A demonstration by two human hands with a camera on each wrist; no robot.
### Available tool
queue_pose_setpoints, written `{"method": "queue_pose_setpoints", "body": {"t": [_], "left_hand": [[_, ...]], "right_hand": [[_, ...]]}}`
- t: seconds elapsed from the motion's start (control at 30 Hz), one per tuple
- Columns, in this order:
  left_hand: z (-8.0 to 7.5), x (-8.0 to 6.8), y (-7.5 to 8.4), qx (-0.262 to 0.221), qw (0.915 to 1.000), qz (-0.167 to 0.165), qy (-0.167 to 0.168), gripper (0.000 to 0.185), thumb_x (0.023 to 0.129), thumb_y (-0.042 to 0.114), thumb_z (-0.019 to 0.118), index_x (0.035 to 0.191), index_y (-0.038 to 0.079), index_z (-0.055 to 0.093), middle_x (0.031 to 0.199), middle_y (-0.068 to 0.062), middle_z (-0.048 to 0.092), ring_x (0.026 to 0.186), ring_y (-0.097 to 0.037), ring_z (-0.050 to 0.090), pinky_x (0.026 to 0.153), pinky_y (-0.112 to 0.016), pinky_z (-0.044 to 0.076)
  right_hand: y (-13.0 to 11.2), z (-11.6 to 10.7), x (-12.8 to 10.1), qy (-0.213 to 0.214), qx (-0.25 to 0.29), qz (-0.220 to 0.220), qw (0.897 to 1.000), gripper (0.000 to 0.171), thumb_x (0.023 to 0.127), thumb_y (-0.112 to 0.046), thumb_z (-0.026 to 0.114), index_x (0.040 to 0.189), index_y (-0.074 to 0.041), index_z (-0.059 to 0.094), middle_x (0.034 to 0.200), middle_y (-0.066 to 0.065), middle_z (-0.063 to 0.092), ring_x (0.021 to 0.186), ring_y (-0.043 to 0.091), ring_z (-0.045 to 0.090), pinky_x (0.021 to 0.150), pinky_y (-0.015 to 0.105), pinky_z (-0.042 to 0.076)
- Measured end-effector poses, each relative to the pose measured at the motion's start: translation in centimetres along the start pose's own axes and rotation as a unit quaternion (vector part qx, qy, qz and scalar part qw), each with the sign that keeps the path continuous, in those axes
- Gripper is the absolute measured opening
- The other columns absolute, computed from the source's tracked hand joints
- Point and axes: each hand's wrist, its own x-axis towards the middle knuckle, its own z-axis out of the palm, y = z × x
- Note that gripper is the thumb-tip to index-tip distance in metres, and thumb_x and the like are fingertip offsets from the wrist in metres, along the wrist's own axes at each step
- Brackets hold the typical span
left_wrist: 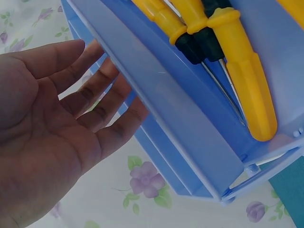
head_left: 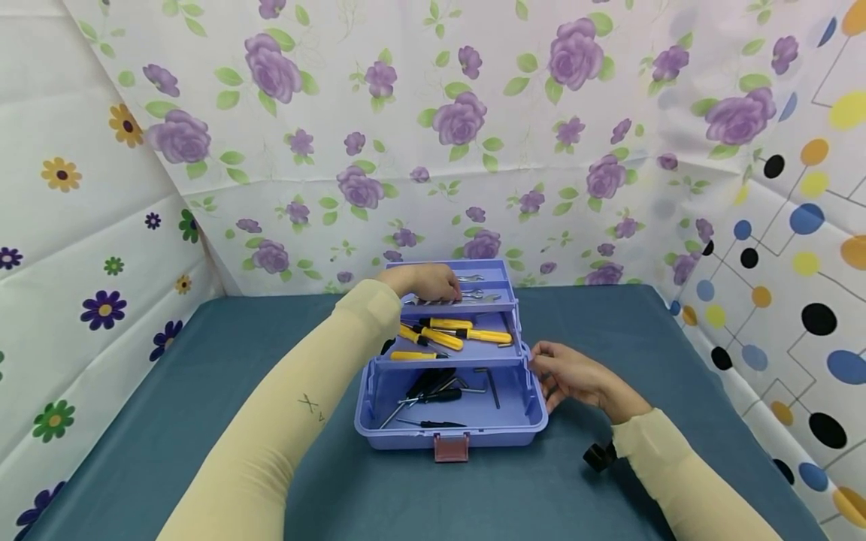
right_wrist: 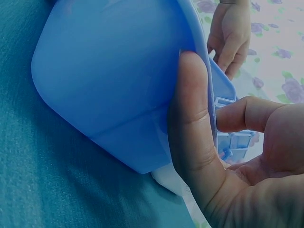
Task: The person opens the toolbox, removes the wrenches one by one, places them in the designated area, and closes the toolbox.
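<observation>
A lilac-blue toolbox (head_left: 501, 436) stands unfolded, its trays stepped upward toward the back. My left hand (head_left: 433, 283) is over the top tray (head_left: 483, 267), near several wrenches (head_left: 482, 297). In the left wrist view the left hand's (left_wrist: 61, 109) thumb stands apart from the fingers, whose tips are partly hidden by the tray wall (left_wrist: 156, 99); nothing shows in its grasp. My right hand (head_left: 571, 376) grips the box's right side rim. In the right wrist view one finger (right_wrist: 192, 109) lies along the outer wall (right_wrist: 114, 85), the thumb on the rim's other side.
Yellow-handled screwdrivers (head_left: 483, 335) fill the middle tray. Black-handled screwdrivers (head_left: 443, 395) and hex keys (head_left: 494, 391) lie in the bottom compartment. A pink latch (head_left: 451, 448) hangs at the front. A small black object (head_left: 598, 456) is by the right wrist, above a teal cloth (head_left: 501, 496).
</observation>
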Motion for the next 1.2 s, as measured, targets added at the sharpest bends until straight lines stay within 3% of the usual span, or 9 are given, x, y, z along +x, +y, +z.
{"method": "queue_pose_setpoints", "body": {"t": [0.4, 0.63, 0.77, 1.0, 1.2], "left_hand": [[0.52, 0.15, 0.04, 0.003, 0.9997, -0.012, 0.021, 0.028, 0.112, 0.017, 0.049, 0.122, 0.000, 0.069, 0.080, -0.006, 0.056, 0.055, -0.007, 0.043, 0.072, -0.039, 0.050], [0.50, 0.24, -0.09, 0.002, 0.9997, -0.014, 0.021, 0.028, 0.112, 0.018, 0.049, 0.123, 0.001, 0.068, 0.081, -0.006, 0.057, 0.055, -0.008, 0.043, 0.073, -0.040, 0.052], [0.59, 0.32, -0.09, 0.009, 0.9994, -0.018, 0.030, 0.029, 0.112, 0.019, 0.050, 0.125, 0.001, 0.068, 0.090, -0.008, 0.061, 0.064, -0.009, 0.047, 0.077, -0.040, 0.054], [0.62, 0.41, -0.12, 0.019, 0.9990, -0.013, 0.037, 0.030, 0.111, 0.019, 0.050, 0.127, 0.001, 0.068, 0.097, -0.009, 0.064, 0.071, -0.011, 0.049, 0.073, -0.030, 0.049], [0.57, 0.51, -0.13, 0.030, 0.9986, -0.005, 0.042, 0.031, 0.111, 0.019, 0.051, 0.130, 0.001, 0.068, 0.110, -0.013, 0.068, 0.078, -0.012, 0.051, 0.086, -0.033, 0.050]], "right_hand": [[0.15, 0.17, 0.13, 0.003, -0.003, -0.002, 1.000, 0.024, 0.107, -0.019, 0.050, 0.120, -0.001, 0.040, 0.091, 0.014, 0.058, 0.062, 0.020, 0.062, 0.056, 0.038, 0.062], [0.12, 0.15, 0.16, 0.003, -0.005, 0.000, 1.000, 0.024, 0.107, -0.019, 0.049, 0.120, -0.001, 0.040, 0.091, 0.014, 0.059, 0.062, 0.020, 0.062, 0.056, 0.038, 0.062], [0.07, 0.16, 0.16, 0.004, -0.004, 0.002, 1.000, 0.024, 0.106, -0.018, 0.049, 0.120, -0.001, 0.040, 0.091, 0.014, 0.059, 0.062, 0.019, 0.063, 0.055, 0.038, 0.061], [0.11, 0.03, 0.20, 0.006, -0.007, 0.003, 1.000, 0.024, 0.106, -0.019, 0.050, 0.120, -0.001, 0.040, 0.091, 0.014, 0.058, 0.062, 0.019, 0.062, 0.056, 0.038, 0.062], [0.10, 0.02, 0.16, 0.007, -0.008, 0.004, 1.000, 0.025, 0.106, -0.019, 0.051, 0.120, -0.001, 0.040, 0.090, 0.014, 0.057, 0.062, 0.020, 0.062, 0.056, 0.038, 0.062]]}}
